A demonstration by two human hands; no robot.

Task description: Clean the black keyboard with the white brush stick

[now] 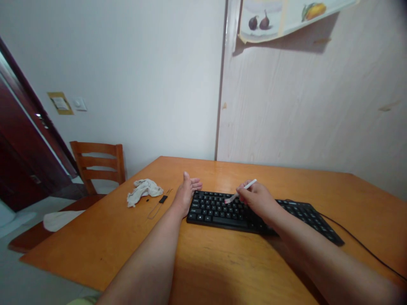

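A black keyboard [219, 209] lies on the orange wooden table [222, 267]. My left hand [187, 192] rests against the keyboard's left end, fingers stretched out flat. My right hand [256, 198] hovers over the middle keys, fingers pinched round a thin white brush-like stick [241, 189]. The stick's lower tip touches the keys. Its upper end points up and right.
A crumpled whitish cloth [143, 190] lies left of the keyboard, with a small black clip and wire [160, 202] beside it. The keyboard's black cable [365, 248] runs off to the right. A wooden chair [98, 163] stands at the table's left. Walls are close behind.
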